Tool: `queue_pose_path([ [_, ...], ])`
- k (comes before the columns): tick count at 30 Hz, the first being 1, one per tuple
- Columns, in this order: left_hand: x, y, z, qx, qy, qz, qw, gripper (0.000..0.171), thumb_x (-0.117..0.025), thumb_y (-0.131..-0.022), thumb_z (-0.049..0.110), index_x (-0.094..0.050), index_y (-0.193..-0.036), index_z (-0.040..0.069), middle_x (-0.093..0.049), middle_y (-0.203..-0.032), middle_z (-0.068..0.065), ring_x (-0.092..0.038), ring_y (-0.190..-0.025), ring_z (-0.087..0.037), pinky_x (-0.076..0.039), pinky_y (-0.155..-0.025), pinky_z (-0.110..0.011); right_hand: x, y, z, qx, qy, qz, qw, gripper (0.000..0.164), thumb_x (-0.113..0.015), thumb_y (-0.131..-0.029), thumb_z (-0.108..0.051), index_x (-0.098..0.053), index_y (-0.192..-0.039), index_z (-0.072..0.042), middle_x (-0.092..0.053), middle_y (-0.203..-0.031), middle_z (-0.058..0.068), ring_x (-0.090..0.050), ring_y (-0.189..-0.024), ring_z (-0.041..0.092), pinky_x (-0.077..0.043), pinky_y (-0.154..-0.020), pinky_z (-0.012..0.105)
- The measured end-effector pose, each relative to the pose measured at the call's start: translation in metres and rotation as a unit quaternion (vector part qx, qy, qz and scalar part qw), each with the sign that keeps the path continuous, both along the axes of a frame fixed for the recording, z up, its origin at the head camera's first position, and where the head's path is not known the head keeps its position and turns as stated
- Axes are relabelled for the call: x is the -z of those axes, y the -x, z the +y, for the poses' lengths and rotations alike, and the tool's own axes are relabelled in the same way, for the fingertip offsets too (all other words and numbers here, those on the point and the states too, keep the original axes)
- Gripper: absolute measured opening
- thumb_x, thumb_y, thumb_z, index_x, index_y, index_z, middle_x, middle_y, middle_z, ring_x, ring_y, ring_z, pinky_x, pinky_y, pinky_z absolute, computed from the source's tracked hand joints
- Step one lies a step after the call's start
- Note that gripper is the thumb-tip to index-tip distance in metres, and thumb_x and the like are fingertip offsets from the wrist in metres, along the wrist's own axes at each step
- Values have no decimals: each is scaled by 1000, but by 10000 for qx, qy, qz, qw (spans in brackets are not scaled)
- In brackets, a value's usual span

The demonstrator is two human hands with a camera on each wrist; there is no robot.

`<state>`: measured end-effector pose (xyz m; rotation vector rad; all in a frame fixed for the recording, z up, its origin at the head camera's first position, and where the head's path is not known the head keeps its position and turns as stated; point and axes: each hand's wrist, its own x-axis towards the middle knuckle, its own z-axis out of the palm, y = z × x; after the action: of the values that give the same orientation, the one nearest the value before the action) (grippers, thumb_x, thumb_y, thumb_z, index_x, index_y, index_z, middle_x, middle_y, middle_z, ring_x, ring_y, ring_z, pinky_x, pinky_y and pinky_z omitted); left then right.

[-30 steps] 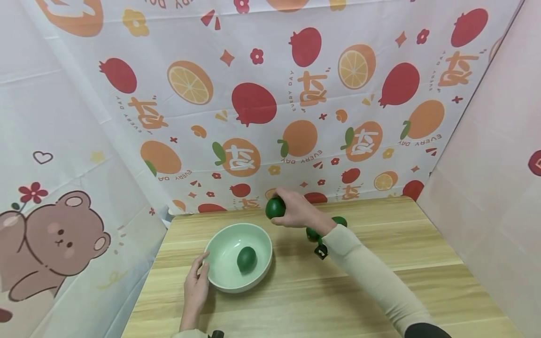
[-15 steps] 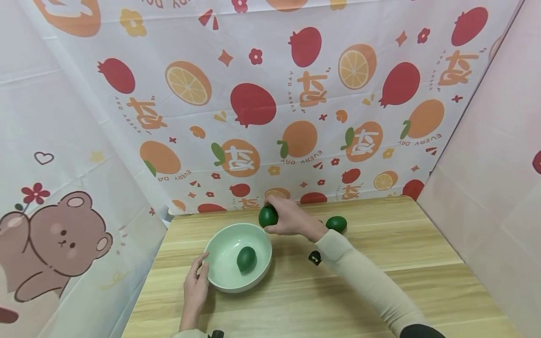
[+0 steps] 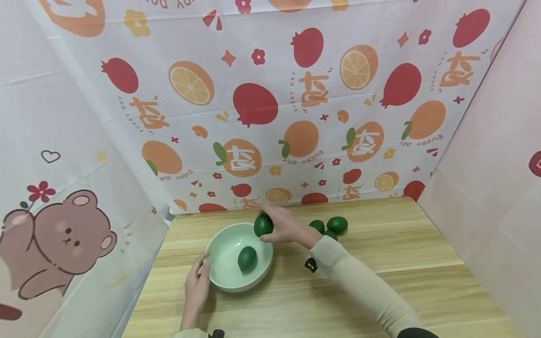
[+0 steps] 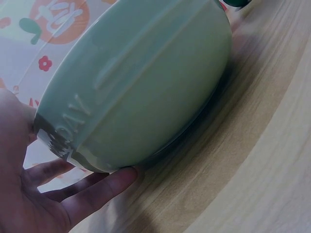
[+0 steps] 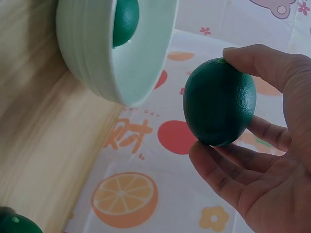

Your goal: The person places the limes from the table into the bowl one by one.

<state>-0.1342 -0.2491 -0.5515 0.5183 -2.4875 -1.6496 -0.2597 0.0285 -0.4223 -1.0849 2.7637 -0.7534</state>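
Note:
My right hand [image 3: 287, 225] pinches a dark green oval fruit [image 3: 263, 226] between thumb and fingertips, held over the right side of the rim of a pale green bowl [image 3: 264, 277]. Smooth, finely dimpled skin and a small light stem spot show on this fruit [image 5: 219, 103] in the right wrist view. A similar green fruit [image 3: 247, 259] lies inside the bowl. My left hand [image 3: 197, 286] rests against the bowl's left outer side. In the left wrist view, its fairly straight fingers [image 4: 104, 191] touch the lower outer wall of the bowl [image 4: 155, 82].
Behind my right wrist, three more green fruits [image 3: 337, 225] lie together on the wooden table [image 3: 380, 291]. A fruit-printed cloth [image 3: 296, 108] rises at the table's back edge. A small black device [image 3: 311, 265] shows under my right wrist.
My right hand has carried the green fruit leftward and slightly down to the bowl's rim. More of the fruits on the table now show. The left hand and bowl have stayed put.

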Motion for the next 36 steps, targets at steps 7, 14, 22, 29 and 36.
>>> queue_pose_path([
  [7, 0, 1, 1, -23, 38, 44, 10000, 50, -28, -111, 43, -38, -156, 22, -27, -168, -16, -48, -139, -47, -53, -109, -52, 11, -4, -4, -54, -22, -102, 9999, 56, -82, -84, -37, -52, -128, -21, -63, -119, -2, -59, -100, 12, -57, -83, 21],
  [14, 2, 0, 1, 39, -1, 24, 10000, 50, -28, -111, 42, -37, -156, 23, -26, -168, -16, -48, -140, -47, -52, -111, -54, 21, -8, -6, -66, -36, -138, 9999, 55, -83, -83, -38, -52, -127, -22, -63, -116, -3, -59, -96, 10, -55, -79, 19],
  [22, 3, -1, 0, 1, 23, 13, 10000, 50, -28, -111, 43, -37, -156, 24, -27, -168, -16, -47, -141, -46, -52, -110, -53, 29, -12, -13, -74, -110, -82, 9999, 56, -83, -83, -38, -53, -127, -21, -63, -120, -2, -58, -98, 11, -54, -79, 19],
  [29, 1, -2, -1, 14, 25, 24, 10000, 51, -28, -111, 41, -36, -157, 20, -26, -168, -19, -44, -142, -48, -49, -112, -56, 39, -14, -16, -119, -154, 0, 9998, 56, -84, -82, -38, -53, -125, -21, -64, -120, -2, -58, -100, 9, -54, -81, 19],
  [36, -1, 0, 0, 67, 1, -59, 10000, 51, -26, -112, 41, -34, -158, 21, -24, -168, -20, -42, -143, -49, -49, -113, -56, 43, -15, -19, -133, -258, 15, 9996, 57, -84, -82, -39, -53, -128, -21, -65, -120, -3, -59, -102, 9, -54, -85, 20],
])
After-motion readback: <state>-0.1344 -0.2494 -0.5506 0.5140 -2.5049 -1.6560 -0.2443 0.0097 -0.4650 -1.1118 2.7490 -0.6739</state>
